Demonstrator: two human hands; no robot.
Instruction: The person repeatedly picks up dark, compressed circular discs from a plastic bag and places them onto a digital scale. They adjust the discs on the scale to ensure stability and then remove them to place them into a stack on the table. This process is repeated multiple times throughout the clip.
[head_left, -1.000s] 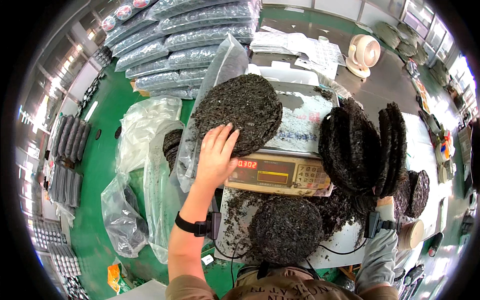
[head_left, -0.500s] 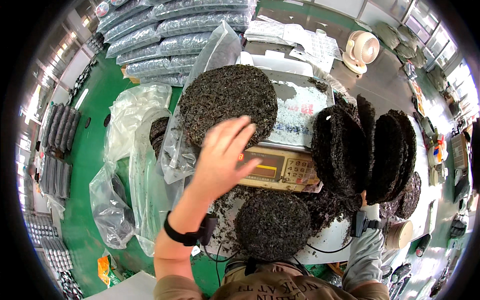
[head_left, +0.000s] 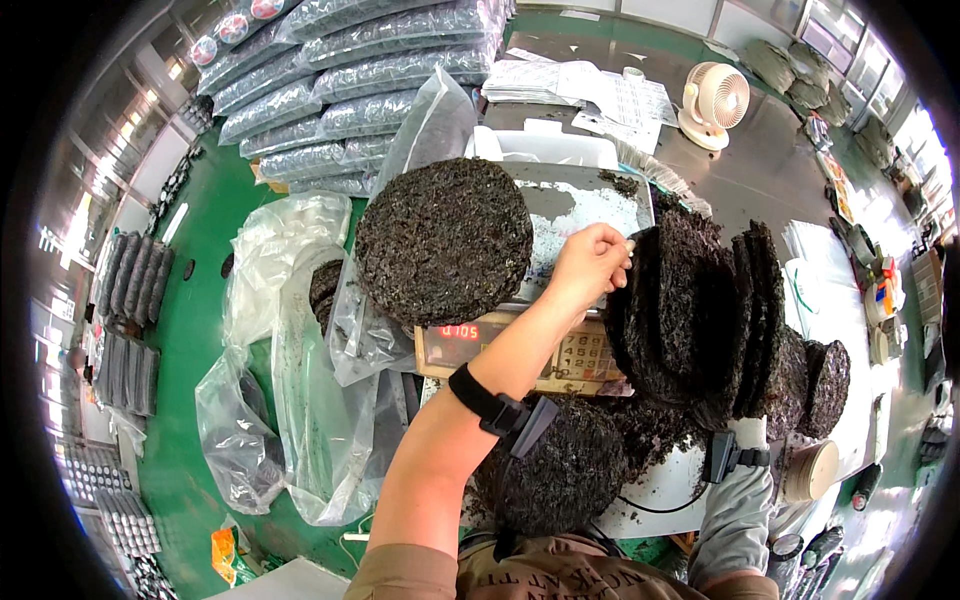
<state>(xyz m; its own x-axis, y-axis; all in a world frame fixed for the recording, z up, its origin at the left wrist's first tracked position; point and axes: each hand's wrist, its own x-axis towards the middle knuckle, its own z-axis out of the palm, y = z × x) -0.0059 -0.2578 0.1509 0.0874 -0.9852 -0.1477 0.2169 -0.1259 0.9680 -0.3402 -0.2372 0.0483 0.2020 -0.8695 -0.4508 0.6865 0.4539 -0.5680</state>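
Note:
My left hand (head_left: 592, 262) reaches across the scale (head_left: 575, 190), its thumb and fingers pinched on a small white bit (head_left: 630, 246) at the edge of several dark dried seaweed discs (head_left: 690, 320). My right hand (head_left: 748, 431) is mostly hidden behind these discs. It props them upright from below, fanned apart like pages; its fingers do not show. A round seaweed disc (head_left: 445, 240) lies on the left part of the scale's pan. Another disc (head_left: 560, 470) rests at the table edge before me, partly covered by my left forearm.
Clear plastic bags (head_left: 320, 430) hang or lie left of the scale. Behind stand stacked filled bags (head_left: 370, 50), papers (head_left: 600, 90) and a cream fan (head_left: 718, 100). More discs (head_left: 825, 385) and a round container (head_left: 812, 470) are at right. Crumbs litter the table.
My left hand has left the disc on the scale and moved right to the held discs, closing on the white bit. The fanned discs have come closer together and shifted left.

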